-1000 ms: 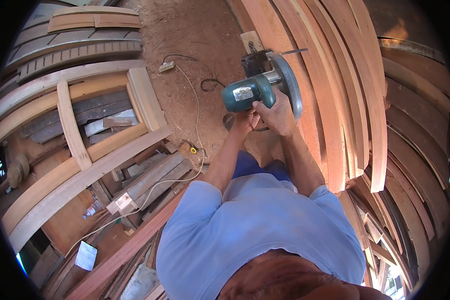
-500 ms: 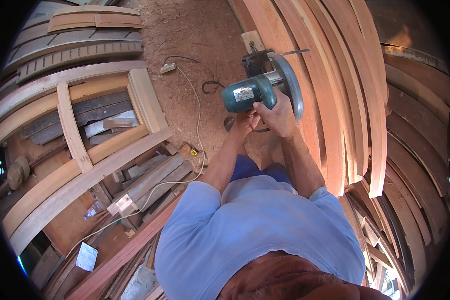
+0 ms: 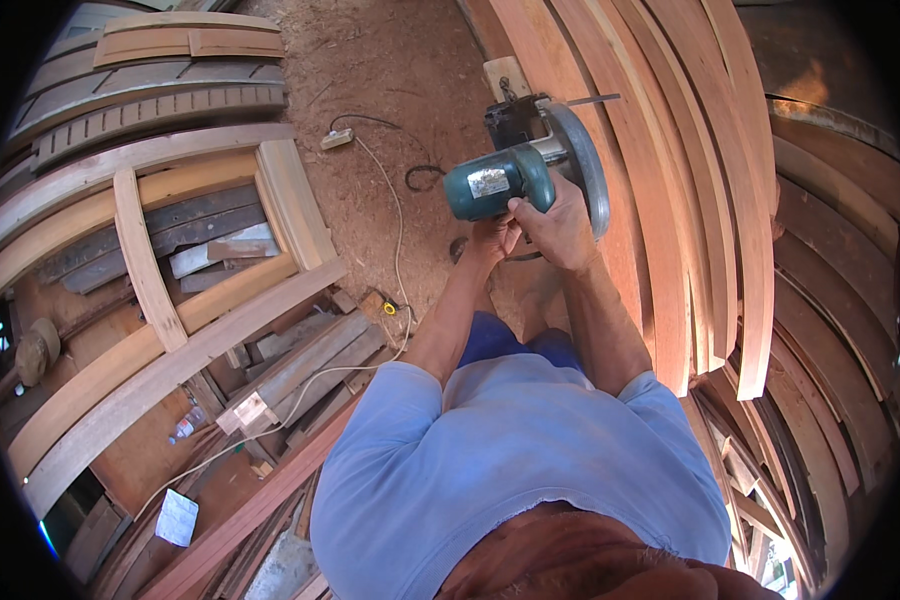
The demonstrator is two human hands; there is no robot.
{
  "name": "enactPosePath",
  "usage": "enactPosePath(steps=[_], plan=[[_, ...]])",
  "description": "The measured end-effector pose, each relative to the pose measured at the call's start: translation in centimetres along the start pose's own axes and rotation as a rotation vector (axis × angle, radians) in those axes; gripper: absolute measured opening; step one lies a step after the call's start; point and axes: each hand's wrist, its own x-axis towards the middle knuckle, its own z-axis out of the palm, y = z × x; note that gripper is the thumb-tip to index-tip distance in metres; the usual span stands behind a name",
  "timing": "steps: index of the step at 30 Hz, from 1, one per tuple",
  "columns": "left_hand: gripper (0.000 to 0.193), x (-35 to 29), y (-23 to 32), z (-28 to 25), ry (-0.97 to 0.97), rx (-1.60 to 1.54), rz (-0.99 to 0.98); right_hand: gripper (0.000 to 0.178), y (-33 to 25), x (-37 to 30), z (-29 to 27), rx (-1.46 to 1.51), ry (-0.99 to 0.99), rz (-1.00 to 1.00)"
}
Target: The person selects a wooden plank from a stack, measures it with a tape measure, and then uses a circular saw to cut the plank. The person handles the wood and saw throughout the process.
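Fingers (image 3: 515,215) of right hand (image 3: 560,225): clenched around the rear grip of a teal circular saw (image 3: 525,175). Left hand (image 3: 490,240): curled under the saw body, fingers grasping it. Saw: held up in front of the chest, round blade guard just beside leaning reddish planks (image 3: 670,180). Cord (image 3: 395,215): trailing over the sawdust floor (image 3: 390,70). Wooden frame (image 3: 160,270): well apart, to the left.
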Motion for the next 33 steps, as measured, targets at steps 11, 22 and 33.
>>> enactPosePath(steps=[11, 22, 33], plan=[[0.049, 1.6, 1.4, 0.3, 0.002, -0.003, 0.005, 0.022, -0.8, 2.0, 0.3, -0.014, -0.011, 0.039], [0.047, 3.3, 2.8, 1.3, -0.006, 0.025, 0.035, 0.025, -1.2, 4.0, 0.6, 0.004, -0.011, 0.057], [0.055, 4.8, 3.8, 1.4, 0.013, 0.033, 0.043, 0.027, -1.4, 5.9, 0.7, 0.059, -0.021, 0.008]])
